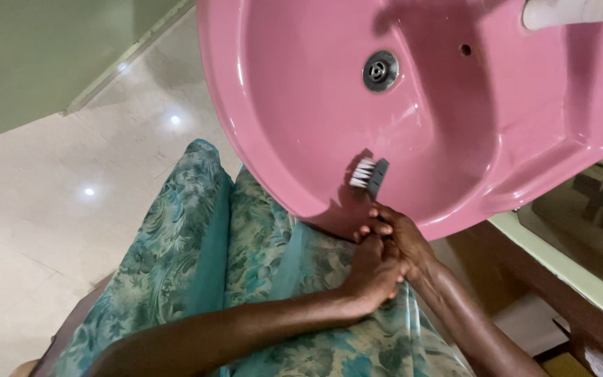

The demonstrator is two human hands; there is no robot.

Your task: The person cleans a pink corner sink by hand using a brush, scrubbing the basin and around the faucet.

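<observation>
Both hands clasp one brush handle: left hand wrapped over right hand, fingers closed. Brush bristles sit on pink sink inner wall nr front rim. Best w/ firm pressure, short strokes toward drain.

Pink sink w/ drain; brush on its wall.

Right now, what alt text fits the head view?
Both hands grip a brush together, its white bristles against the inner wall of a pink sink. A floral garment and pale tiled floor lie below.
</observation>
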